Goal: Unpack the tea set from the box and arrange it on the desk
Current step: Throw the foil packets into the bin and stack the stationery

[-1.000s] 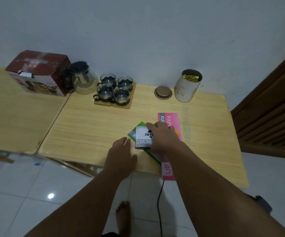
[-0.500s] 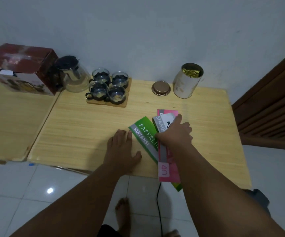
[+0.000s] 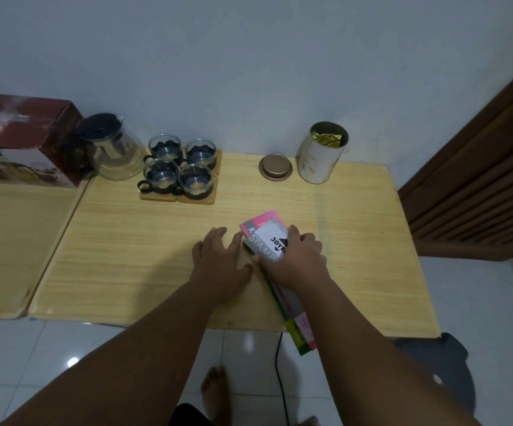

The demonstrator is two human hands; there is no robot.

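Observation:
A glass teapot (image 3: pixel 112 149) with a black lid stands at the back left of the wooden desk (image 3: pixel 144 241), beside the dark red box (image 3: pixel 24 139). Several glass cups (image 3: pixel 181 167) sit on wooden coasters (image 3: pixel 198 199) to the teapot's right. My right hand (image 3: pixel 295 256) grips a white stamp pad box (image 3: pixel 269 241) that lies on a stack of pink and green receipt books (image 3: pixel 292 309). My left hand (image 3: pixel 219 262) lies flat on the desk just left of the stack, fingers spread, holding nothing.
An open white tin (image 3: pixel 321 152) with gold foil inside stands at the back right, its round lid (image 3: pixel 275 166) lying beside it. A second wooden table (image 3: pixel 9 241) adjoins on the left. A brown slatted door (image 3: pixel 479 186) is at the right. The books overhang the desk's front edge.
My right hand has slid the stamp pad box and pink book over the green book, so the stack is now aligned. My left hand moved right toward the stack.

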